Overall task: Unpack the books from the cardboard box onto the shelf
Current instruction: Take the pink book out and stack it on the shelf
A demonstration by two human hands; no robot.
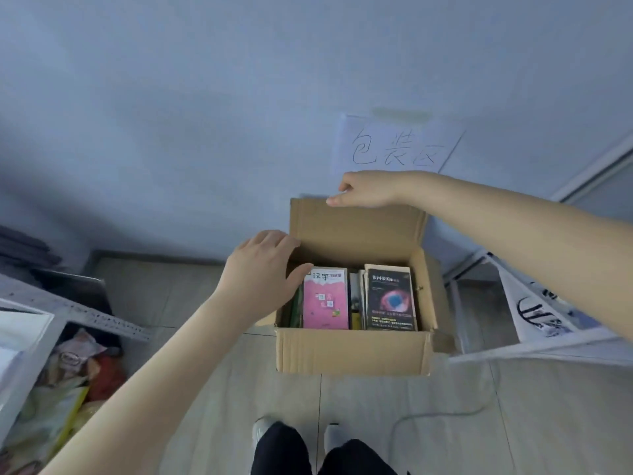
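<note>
An open cardboard box (352, 351) stands on the tiled floor against the wall. Inside lie a pink book (325, 299) on the left and a dark book with a nebula cover (390, 299) on the right, with more books between and beneath them. My left hand (260, 269) rests over the box's left edge, fingers loosely spread, its thumb touching the pink book's upper left corner. My right hand (366, 190) pinches the top edge of the upright back flap (356, 231).
A white metal shelf (534, 347) with a printed sheet stands right of the box. Another shelf frame (85, 317) is at left, with bags and packets (68, 378) under it. A handwritten paper sign (394, 145) hangs on the wall. A cable (445, 414) lies on the floor.
</note>
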